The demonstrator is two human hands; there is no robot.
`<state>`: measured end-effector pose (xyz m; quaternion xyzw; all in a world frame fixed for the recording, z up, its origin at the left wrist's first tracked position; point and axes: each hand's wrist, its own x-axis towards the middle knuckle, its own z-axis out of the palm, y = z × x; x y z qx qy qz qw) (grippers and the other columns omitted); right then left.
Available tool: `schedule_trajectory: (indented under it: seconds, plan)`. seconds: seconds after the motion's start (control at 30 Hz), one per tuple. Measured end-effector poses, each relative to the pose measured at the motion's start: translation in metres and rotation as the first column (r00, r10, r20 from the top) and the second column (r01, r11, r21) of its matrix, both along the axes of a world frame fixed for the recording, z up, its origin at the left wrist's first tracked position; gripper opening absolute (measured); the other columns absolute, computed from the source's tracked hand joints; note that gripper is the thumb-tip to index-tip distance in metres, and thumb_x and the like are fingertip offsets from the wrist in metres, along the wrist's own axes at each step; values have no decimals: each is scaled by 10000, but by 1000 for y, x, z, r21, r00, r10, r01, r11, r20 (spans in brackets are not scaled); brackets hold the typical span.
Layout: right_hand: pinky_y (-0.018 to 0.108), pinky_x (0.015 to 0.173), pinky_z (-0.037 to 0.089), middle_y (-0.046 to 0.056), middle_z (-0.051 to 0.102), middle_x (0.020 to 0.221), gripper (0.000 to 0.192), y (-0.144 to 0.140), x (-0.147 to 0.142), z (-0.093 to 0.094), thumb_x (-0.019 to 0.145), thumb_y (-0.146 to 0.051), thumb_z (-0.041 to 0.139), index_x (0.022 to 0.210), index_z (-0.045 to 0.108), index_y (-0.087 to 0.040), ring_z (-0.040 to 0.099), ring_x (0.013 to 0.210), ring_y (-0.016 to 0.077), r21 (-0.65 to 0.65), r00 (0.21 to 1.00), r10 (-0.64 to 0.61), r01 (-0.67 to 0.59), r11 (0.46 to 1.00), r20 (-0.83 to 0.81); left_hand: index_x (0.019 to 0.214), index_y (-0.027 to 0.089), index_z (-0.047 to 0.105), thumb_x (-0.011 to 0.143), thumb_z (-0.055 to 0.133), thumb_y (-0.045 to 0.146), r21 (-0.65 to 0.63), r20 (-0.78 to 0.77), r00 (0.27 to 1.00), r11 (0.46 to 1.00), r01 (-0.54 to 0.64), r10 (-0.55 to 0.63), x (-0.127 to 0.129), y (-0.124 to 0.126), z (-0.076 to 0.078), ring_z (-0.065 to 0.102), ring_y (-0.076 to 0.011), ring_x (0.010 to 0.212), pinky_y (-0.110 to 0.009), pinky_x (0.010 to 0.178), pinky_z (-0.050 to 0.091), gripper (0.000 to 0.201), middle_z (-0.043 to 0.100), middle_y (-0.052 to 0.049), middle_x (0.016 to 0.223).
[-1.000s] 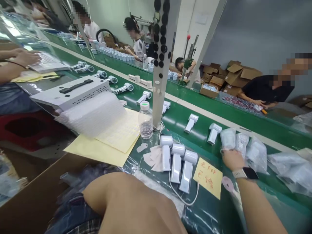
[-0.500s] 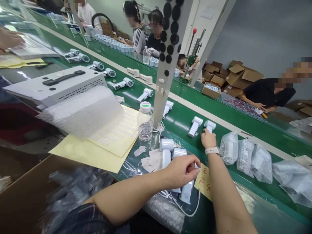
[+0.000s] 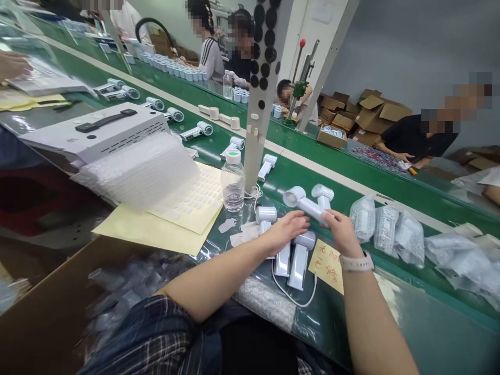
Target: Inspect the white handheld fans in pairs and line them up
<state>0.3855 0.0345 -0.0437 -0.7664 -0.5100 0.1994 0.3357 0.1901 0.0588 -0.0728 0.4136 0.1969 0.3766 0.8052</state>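
My right hand grips the handle end of a pale handheld fan, shaped like a small hairdryer, tilted with its round head up to the left. My left hand hovers just below that fan, fingers stretched out and holding nothing. Beneath the left hand several more pale fans lie side by side on the bench, one of them a fan with its handle toward me. A white cable loops around their lower ends. Just behind the held fan another fan lies on the green belt.
Bubble-wrapped packets line the belt at right. A clear bottle stands before a metal post. Yellow sticker sheets, a bubble-wrap stack and a cardboard box are at left. Co-workers sit across the belt.
My right hand has picked a fan off the belt and brought it toward me. My left hand has moved up toward it, its fingers straightening. The view has shifted slightly.
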Motion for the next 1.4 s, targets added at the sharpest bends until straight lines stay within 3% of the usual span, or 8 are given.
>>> schedule_trajectory:
  seconds: [0.13,0.3,0.4,0.53,0.7,0.9,1.23,1.4]
  plan:
    - [570,1185,451,165,521,1625,576,-72,-53,8,785,-661,756,1103,840,-188,542,1426,424,205,995,65,-80,976,79,1151,167,726,641,838,829,-151,215,976,987,47,-14,-4,-12,7,654,-339,1276,-453,1120,487,843,743,-158,1283]
    - [624,1208,421,160,412,1702,634,-113,-90,24,916,-691,654,1342,753,-231,424,1548,423,234,969,214,-237,943,120,957,151,765,578,881,807,-201,234,970,972,121,-73,-21,-6,11,754,-301,1049,-406,976,594,767,806,-103,1008]
    - [504,1023,571,158,684,1438,619,-129,-71,20,1001,-661,545,1463,606,-254,663,1308,339,163,969,246,-249,955,39,940,160,747,593,845,842,-158,225,968,976,150,-112,-25,0,15,751,-344,1136,-444,1000,602,772,812,-121,1032]
    - [357,627,509,70,676,696,292,-145,-45,-21,981,-494,525,910,618,-226,663,665,261,-120,963,-10,44,992,268,806,171,677,556,818,890,-133,245,969,989,64,-29,-23,-6,24,731,-371,1198,-466,996,618,774,804,-125,1030]
    - [366,681,509,103,668,775,220,-152,-61,-58,925,-390,491,748,489,-261,670,768,276,-98,964,83,-60,993,254,768,187,639,510,779,952,-108,257,966,992,72,-42,-22,-11,28,744,-363,1158,-434,915,641,820,791,-125,1012]
    - [356,653,587,55,739,748,394,-149,-66,-32,883,-622,680,968,653,-238,733,688,253,55,896,98,-82,995,-433,756,190,589,414,787,977,-128,295,954,987,98,-56,-26,-8,26,752,-379,1102,-484,907,632,881,780,-131,1022]
    - [275,547,506,23,666,587,485,-117,-108,-7,956,-645,643,717,662,-223,644,553,180,100,830,326,-316,943,-452,651,185,589,482,698,1023,-69,312,949,997,-27,47,-27,-6,29,728,-367,1121,-446,866,628,862,765,-133,1001]
    - [238,463,461,-40,541,493,473,-115,-132,-16,1002,-627,631,771,616,-215,561,431,135,231,759,270,-161,960,-592,626,195,554,439,645,1068,-69,256,956,990,-127,141,-30,-6,33,714,-374,1125,-465,874,621,898,756,-138,987]
